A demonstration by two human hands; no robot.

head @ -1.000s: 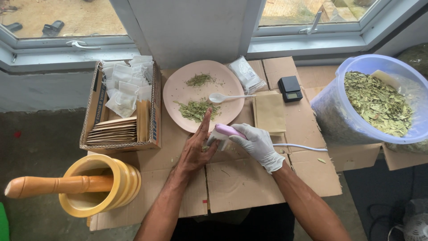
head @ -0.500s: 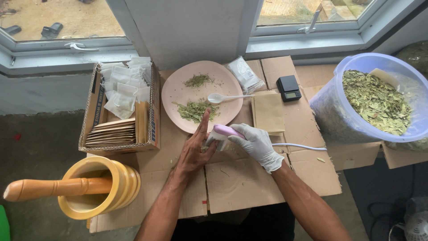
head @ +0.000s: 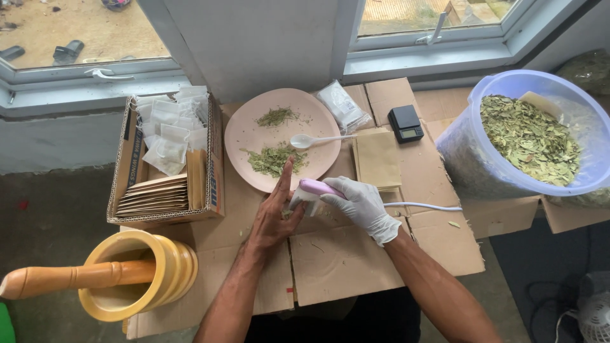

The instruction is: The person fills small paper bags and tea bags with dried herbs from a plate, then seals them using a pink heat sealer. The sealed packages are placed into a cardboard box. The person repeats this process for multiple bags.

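Observation:
My right hand, in a white glove, grips a small pink and white corded tool and presses it down on something small at the cardboard surface. My bare left hand lies flat beside the tool with its fingers stretched toward a pink plate; what sits under the fingers is hidden. The plate carries two heaps of dried green leaf bits and a white plastic spoon.
A cardboard box at left holds small clear bags and brown envelopes. A yellow mortar with a wooden pestle stands front left. Brown envelopes, a black pocket scale, a packet of bags and a blue tub of dried leaves lie right.

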